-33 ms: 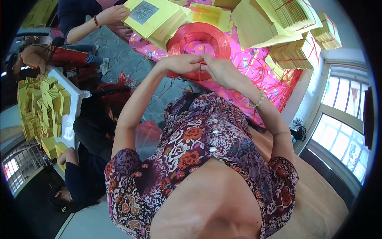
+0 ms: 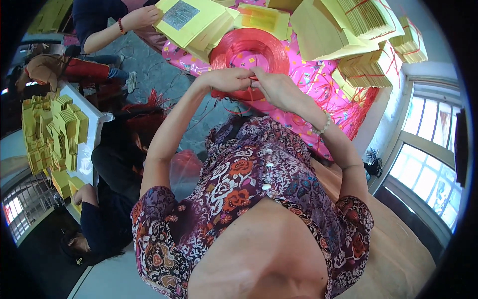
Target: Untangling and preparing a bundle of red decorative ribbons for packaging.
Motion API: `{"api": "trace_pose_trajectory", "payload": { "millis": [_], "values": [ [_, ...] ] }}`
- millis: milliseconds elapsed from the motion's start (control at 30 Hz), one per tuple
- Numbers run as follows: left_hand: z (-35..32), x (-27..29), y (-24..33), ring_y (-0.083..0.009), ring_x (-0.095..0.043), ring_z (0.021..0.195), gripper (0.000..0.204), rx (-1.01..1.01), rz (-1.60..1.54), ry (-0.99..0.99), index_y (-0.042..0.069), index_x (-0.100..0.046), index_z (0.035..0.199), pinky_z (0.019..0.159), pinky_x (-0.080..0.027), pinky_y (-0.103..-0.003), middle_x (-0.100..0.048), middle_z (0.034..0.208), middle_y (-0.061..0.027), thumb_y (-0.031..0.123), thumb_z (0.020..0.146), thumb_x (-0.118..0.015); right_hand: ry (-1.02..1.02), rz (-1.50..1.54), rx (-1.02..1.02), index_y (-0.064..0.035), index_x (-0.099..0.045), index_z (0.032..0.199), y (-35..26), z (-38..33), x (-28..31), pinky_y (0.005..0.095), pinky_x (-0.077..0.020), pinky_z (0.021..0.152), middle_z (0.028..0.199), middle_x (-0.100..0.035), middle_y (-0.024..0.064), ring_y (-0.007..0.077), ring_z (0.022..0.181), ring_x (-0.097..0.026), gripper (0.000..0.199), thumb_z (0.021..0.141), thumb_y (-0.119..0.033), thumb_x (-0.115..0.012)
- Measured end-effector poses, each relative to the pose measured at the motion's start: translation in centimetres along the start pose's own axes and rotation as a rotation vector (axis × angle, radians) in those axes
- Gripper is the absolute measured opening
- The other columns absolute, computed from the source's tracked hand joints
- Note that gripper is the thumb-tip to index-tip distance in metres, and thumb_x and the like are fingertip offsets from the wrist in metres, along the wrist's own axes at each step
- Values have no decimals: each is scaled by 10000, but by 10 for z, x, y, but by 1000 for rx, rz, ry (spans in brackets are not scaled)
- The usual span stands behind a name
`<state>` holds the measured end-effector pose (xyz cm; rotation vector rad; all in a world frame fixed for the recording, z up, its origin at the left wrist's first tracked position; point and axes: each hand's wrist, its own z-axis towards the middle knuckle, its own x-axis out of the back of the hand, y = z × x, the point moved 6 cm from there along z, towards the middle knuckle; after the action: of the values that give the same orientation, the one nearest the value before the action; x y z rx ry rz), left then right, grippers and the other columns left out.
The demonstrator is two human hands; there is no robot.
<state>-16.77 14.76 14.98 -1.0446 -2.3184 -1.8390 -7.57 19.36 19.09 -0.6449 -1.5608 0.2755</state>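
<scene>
Both hands up front, meeting over the near edge of the pink cloth [image 2: 318, 74] that covers the table. Left hand [image 2: 226, 79] and right hand [image 2: 276, 88] touch at the fingertips, each grip pinched shut on a thin red string [image 2: 253, 78], which runs between the two pinches w/ hardly any gap. Just beyond the hands, partly under them, lies a coil of red string [image 2: 249, 50], flat on the cloth; the pinched bit sits at the coil's near rim. Can't tell if the held string is part of the coil. Right wrist wears a bead bracelet [image 2: 323, 124]. More loose red strings [image 2: 343, 99] spread over the cloth to the right of the right forearm, toward the table's right edge. Stacks of yellow paper [image 2: 368, 67] tied w/ red string sit at the far right corner area, more yellow sheets [image 2: 199, 25] at the far left, where another person's hand [image 2: 142, 17] rests on them. At left, well apart, a separate white table [image 2: 94, 139] carries more yellow paper bundles [image 2: 55, 134].
</scene>
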Motion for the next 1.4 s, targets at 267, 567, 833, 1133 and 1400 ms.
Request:
{"api": "trace_pose_trajectory", "payload": {
  "millis": [267,567,833,1133,1400],
  "values": [
    [-5,-1,-10,-141,-483,701,284,76,45,136,5,-466,1060,643,-412,-303,-494,750,-88,222,877,-484,123,-173,97,30,-438,833,10,4,-3,459,-438,488,611,-548,217,389,588,-575,124,781,-62,-504],
    [-3,-71,5,-185,-562,896,299,170,-1419,487,50,-530,1000,812,-429,-367,-599,941,-78,330,903,-491,212,-198,4,13,-451,829,1,-10,3,463,-446,499,620,-558,210,376,596,-587,103,776,-69,-484],
    [-30,-43,-69,-216,-559,800,200,-178,-2533,857,29,-484,870,908,-389,-487,-567,816,-85,192,936,-388,-70,-45,-139,-37,-465,943,27,-59,49,468,-414,585,696,-548,222,409,695,-550,167,879,-191,-470],
    [-59,-19,-105,-208,-536,783,208,-239,-2304,1392,47,-459,889,856,-404,-429,-538,796,-74,200,958,-336,42,81,-308,-2,-498,928,147,-114,92,421,-418,624,749,-553,233,384,727,-556,202,917,-193,-432],
    [-41,-23,-91,-146,-432,610,195,-357,-2045,1492,83,-417,826,685,-429,-320,-418,650,-12,201,963,-344,-3,-335,-406,-15,-506,1086,203,-122,63,416,-416,819,1003,-540,210,346,937,-527,329,887,-277,-488]
  ]
}}
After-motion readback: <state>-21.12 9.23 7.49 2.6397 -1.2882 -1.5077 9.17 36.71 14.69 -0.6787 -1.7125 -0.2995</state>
